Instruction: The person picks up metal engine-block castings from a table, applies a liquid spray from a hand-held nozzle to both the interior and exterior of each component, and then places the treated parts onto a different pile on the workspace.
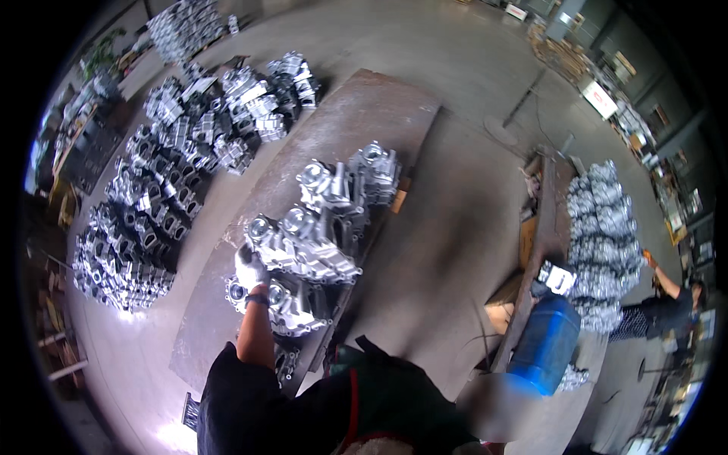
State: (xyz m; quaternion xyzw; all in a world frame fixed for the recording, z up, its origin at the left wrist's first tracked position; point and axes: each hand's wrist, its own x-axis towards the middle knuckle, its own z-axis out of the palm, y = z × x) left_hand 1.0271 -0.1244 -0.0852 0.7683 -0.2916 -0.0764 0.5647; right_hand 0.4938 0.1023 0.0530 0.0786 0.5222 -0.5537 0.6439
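Observation:
My left hand [251, 268], in a white glove with a dark band at the wrist, is at the left end of a row of silver metal castings [307, 246] on a long steel table. Its fingers look curled at the edge of a metal casting [292, 307] in the near part of the row; the fingertips are partly hidden. Low on the right, my right hand [500, 407] is a pale smear of motion beside a blue plastic drum [544, 345]. Its fingers cannot be made out.
Stacked castings [136, 220] cover the floor left of the steel table [356, 102]. Right, a dark bench [550, 205] stands before another casting stack [604, 235], with a cardboard box [502, 303] beside it. At far right another person [663, 315] reaches toward that stack with an orange-gloved hand.

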